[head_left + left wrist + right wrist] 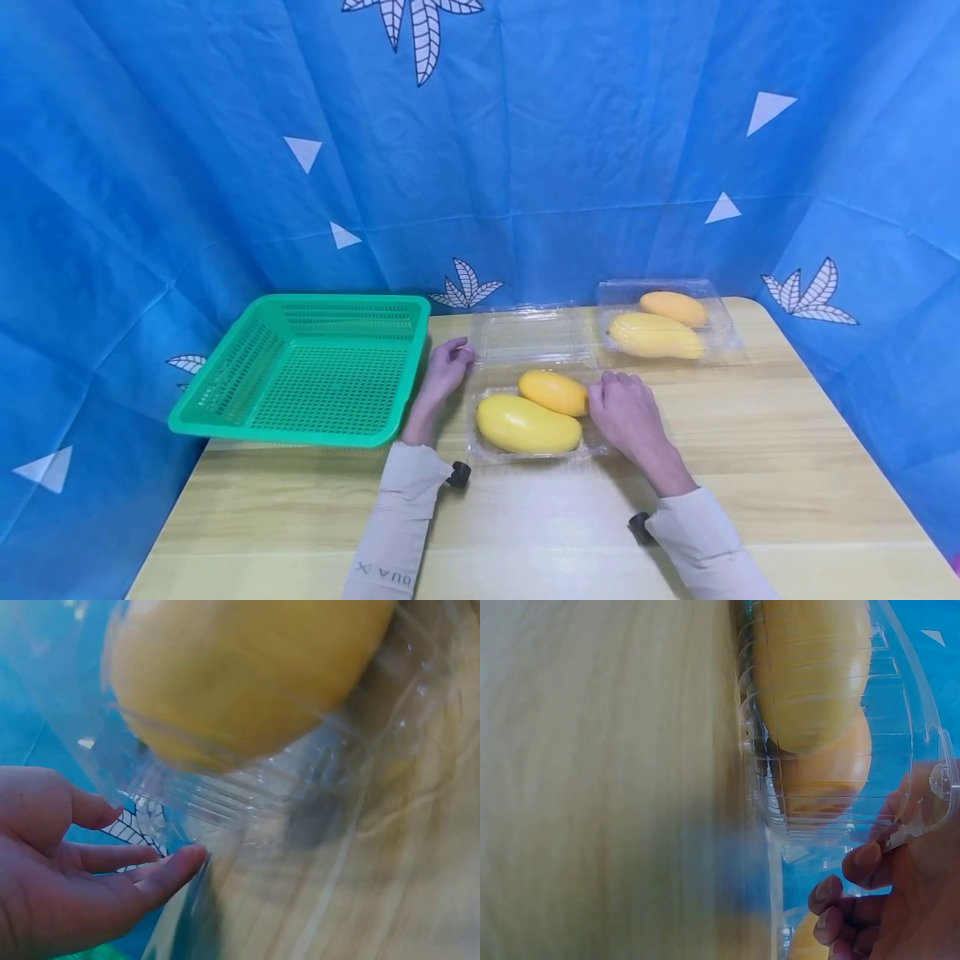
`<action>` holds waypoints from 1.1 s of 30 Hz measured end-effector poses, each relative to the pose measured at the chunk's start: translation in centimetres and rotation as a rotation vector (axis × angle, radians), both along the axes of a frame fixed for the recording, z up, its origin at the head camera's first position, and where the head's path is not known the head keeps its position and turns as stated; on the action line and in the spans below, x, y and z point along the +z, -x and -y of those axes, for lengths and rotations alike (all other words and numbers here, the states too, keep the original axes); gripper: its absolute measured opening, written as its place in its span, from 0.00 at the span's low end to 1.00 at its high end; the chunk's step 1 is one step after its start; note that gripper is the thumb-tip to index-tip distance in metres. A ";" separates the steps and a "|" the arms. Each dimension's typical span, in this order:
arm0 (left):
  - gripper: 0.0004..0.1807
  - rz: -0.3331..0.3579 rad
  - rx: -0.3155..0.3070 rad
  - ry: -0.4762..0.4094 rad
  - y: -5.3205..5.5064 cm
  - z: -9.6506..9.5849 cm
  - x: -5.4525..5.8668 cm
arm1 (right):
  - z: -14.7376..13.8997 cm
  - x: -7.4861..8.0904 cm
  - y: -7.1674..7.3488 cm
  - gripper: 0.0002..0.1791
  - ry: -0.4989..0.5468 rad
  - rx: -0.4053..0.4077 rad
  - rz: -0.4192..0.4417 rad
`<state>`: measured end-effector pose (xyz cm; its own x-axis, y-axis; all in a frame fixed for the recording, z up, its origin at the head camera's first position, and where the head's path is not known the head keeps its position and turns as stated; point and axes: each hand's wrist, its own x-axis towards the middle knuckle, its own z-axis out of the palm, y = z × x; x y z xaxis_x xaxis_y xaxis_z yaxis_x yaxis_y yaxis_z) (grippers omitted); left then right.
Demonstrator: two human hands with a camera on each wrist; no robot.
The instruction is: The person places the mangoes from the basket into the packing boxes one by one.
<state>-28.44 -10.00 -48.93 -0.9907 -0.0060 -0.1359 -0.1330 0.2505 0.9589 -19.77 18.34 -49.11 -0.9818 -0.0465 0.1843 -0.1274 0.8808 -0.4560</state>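
A clear plastic clamshell container [536, 367] stands on the table with its lid [531, 333] laid back toward the curtain. Inside it lie a large yellow mango [528, 425] and a smaller orange-yellow mango [553, 392]. My left hand [447, 367] is at the left side of the lid, fingers loosely extended; in the left wrist view its fingertips [184, 864] come right up to the clear plastic. On the opposite side, my right hand [628, 414] pinches the container's rim between thumb and index finger, plainest at the rim's corner [907, 834] in the right wrist view.
Left of my left arm is a green plastic basket [412, 392] with mesh walls. A second clear container [723, 321] at the back right holds two more mangoes [656, 335]. A blue patterned curtain [510, 167] encloses the wooden table [780, 467] at the back and sides.
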 end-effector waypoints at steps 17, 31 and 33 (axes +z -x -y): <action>0.27 0.113 -0.038 -0.322 1.3 0.2 -1.7 | 0.0 0.0 -0.3 0.16 -0.004 0.008 -0.008; 0.27 -0.063 -0.037 -0.369 1.5 -0.2 0.0 | -0.2 0.1 0.0 0.16 0.003 -0.004 0.031; 0.26 -0.083 -0.031 -0.371 1.4 -0.3 0.1 | -0.2 0.2 -0.1 0.16 0.007 -0.006 0.031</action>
<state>-29.84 -9.74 -48.80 -0.9974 0.0587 -0.0424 -0.0488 -0.1131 0.9924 -19.69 18.55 -48.96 -0.9873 -0.0396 0.1539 -0.1078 0.8784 -0.4657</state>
